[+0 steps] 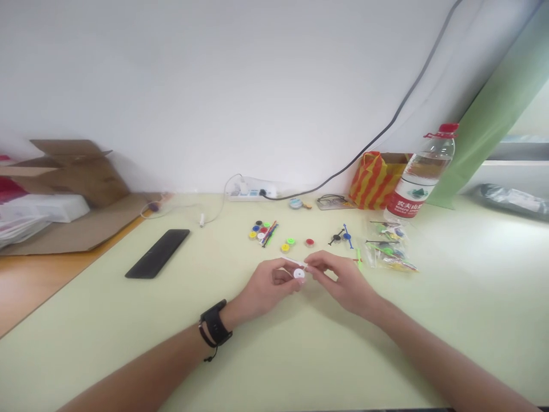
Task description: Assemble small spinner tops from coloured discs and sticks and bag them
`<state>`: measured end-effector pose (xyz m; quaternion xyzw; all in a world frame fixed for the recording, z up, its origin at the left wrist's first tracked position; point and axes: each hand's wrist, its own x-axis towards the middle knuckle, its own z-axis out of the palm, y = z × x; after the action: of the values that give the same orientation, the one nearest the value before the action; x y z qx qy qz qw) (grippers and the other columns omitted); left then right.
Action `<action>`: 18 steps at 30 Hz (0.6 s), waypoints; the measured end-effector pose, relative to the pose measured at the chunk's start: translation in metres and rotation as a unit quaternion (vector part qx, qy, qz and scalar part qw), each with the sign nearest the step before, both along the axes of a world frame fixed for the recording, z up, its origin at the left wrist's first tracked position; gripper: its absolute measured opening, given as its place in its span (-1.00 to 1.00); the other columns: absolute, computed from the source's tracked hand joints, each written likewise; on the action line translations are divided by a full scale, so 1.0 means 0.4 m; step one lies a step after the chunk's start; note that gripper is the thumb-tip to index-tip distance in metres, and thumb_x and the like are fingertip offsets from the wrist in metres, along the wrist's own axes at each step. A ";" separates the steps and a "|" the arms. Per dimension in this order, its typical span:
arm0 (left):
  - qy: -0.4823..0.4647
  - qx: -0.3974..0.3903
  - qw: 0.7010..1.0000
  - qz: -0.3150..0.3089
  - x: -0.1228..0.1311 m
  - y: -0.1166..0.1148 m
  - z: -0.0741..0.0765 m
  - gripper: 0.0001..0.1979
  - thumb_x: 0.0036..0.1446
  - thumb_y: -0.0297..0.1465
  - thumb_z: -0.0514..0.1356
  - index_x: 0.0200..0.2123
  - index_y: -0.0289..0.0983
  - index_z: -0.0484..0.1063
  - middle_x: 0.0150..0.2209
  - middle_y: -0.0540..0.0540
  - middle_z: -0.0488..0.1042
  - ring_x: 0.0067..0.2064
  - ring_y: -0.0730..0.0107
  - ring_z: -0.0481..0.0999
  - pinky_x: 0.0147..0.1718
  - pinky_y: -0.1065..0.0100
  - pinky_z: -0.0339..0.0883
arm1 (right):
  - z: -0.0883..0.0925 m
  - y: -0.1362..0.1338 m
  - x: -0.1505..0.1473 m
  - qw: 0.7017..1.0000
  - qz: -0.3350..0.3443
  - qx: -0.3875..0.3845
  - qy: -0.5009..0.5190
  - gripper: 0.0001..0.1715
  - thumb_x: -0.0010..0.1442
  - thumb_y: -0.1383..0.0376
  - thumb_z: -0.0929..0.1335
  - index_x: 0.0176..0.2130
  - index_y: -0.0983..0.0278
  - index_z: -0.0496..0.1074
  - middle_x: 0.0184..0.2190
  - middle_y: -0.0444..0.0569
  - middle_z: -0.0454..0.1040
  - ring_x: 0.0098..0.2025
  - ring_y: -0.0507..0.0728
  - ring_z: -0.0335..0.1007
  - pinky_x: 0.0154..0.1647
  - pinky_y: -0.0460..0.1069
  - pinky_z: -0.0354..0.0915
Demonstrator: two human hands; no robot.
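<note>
My left hand, with a black watch at the wrist, pinches a small white round disc between thumb and fingers. Close against it, my right hand has its thumb and forefinger closed on the end of a thin white stick. Whether the stick touches the disc, I cannot tell. Just beyond my hands lie a red disc, a green disc and a yellow disc. Right of these, a black arrow and a blue arrow each cross a round disc.
Several coloured discs and sticks lie grouped behind. Clear bags of parts and a water bottle stand right, by a striped bag. A black phone-like slab lies left. A power strip sits along the wall.
</note>
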<state>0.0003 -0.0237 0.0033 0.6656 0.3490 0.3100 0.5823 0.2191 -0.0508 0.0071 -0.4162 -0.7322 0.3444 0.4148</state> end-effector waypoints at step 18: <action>-0.051 -0.046 0.998 0.005 0.002 0.008 0.009 -0.67 0.22 -0.12 0.34 -0.16 -0.28 0.59 -0.19 -0.16 0.62 -0.22 0.24 0.65 -0.17 0.25 0.52 | -0.006 0.005 0.013 0.994 0.020 0.098 -0.042 -0.75 0.39 0.20 0.34 -0.18 0.10 0.65 -0.20 0.05 0.58 -0.17 0.22 0.53 -0.15 0.12 0.44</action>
<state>0.0013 -0.0206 0.0069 0.6196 0.3365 0.3298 0.6278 0.2245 -0.0489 0.0047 -0.3725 -0.7878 0.2611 0.4153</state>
